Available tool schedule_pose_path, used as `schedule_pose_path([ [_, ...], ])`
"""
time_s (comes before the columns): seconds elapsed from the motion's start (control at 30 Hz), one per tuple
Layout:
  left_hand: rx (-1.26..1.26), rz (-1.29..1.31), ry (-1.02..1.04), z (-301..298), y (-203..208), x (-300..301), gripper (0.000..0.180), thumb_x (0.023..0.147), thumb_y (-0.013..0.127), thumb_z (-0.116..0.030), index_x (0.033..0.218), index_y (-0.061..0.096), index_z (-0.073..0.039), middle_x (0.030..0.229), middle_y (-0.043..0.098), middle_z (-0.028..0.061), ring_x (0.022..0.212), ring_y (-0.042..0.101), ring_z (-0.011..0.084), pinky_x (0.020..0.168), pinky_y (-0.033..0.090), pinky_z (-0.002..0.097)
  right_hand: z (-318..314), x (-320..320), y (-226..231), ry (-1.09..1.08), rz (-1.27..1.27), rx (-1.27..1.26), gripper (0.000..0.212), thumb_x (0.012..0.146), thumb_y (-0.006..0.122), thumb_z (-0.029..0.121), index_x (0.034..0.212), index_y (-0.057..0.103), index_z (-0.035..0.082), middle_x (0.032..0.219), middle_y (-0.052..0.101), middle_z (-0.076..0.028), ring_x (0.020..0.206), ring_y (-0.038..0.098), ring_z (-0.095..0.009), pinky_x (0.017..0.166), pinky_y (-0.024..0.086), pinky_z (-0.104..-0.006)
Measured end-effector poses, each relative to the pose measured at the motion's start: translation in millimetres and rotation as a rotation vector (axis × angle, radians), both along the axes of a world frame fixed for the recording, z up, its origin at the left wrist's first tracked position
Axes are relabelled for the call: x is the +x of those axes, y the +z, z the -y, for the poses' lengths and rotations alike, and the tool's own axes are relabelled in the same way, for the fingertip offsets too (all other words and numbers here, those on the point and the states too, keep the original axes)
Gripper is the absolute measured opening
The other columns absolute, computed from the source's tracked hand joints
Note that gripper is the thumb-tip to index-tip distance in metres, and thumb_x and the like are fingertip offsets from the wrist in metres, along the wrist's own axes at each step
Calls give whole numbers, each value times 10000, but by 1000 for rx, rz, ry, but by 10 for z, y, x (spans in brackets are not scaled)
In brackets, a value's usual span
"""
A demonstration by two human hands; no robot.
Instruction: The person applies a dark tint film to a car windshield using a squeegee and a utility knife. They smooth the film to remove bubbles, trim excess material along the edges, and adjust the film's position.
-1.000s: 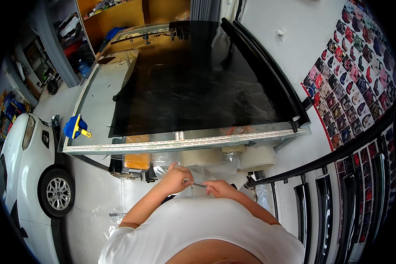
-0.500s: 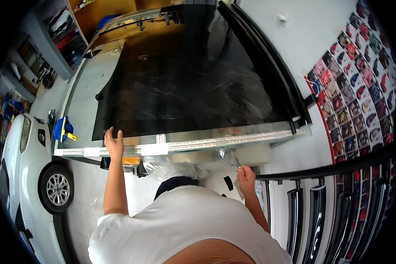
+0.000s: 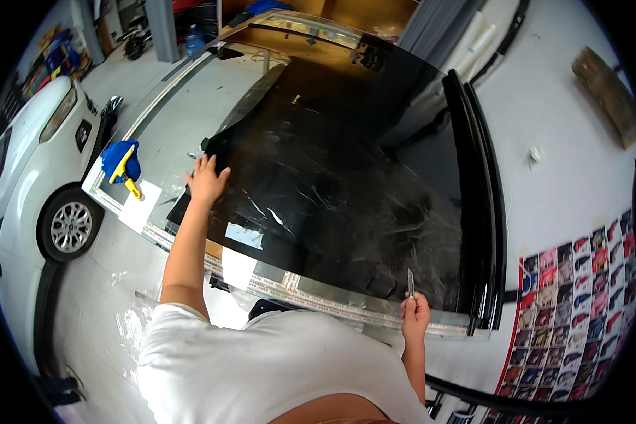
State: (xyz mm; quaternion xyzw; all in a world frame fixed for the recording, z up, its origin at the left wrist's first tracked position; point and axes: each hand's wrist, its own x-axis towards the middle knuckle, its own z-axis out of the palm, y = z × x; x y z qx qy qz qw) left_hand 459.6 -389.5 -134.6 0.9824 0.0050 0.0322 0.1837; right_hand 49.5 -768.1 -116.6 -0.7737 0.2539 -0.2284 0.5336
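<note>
while left hand (image 3: 205, 182) spreads wide at left edge of black sheet (image 3: 346, 155), best keep palm flat, press softly, so sheet stays smooth. sheet lies across middle of frame, on glass desk (image 3: 180, 127). right hand (image 3: 415, 309), lower right, grips thin silver knife (image 3: 410, 283); mind sharp tip. half second ago, knife showed below desk; now shows against sheet.
</note>
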Motion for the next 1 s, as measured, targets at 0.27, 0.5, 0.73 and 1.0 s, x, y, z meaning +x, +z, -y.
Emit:
schedule_pose_path([
  [0.27, 70, 12, -210, 562, 23, 752, 606, 872, 533, -406, 1360, 401, -73, 1464, 317, 106, 1374, 247, 261, 1083, 143, 586, 433, 1682, 477, 323, -71, -454, 261, 907, 490, 87, 1137, 585, 8, 702, 553, -80, 619, 520, -132, 620, 443, -261],
  [0.5, 73, 46, -374, 1020, -151, 1608, 544, 908, 484, -369, 1351, 404, -64, 1457, 326, 114, 1368, 260, 261, 1080, 197, 563, 545, 3329, 517, 398, 53, -567, 207, 914, 508, 122, 1060, 610, 16, 734, 616, -105, 579, 553, -141, 586, 447, -255],
  [0.73, -171, 126, -403, 1241, -402, 2695, 494, 937, 429, -343, 1333, 425, -48, 1436, 356, 127, 1360, 272, 274, 1095, 220, 509, 370, 4828, 355, 583, -154, -751, 275, 893, 467, 68, 1150, 562, 92, 757, 618, -112, 719, 625, -289, 661, 484, -353],
  [1.0, -101, 223, -396, 1191, -638, 2741, 471, 959, 361, -341, 1342, 426, -75, 1434, 369, 76, 1356, 280, 236, 1113, 187, 489, -103, 6533, -105, 791, -80, -995, 477, 861, 437, 17, 1296, 508, 200, 809, 575, -122, 784, 585, -316, 732, 464, -390],
])
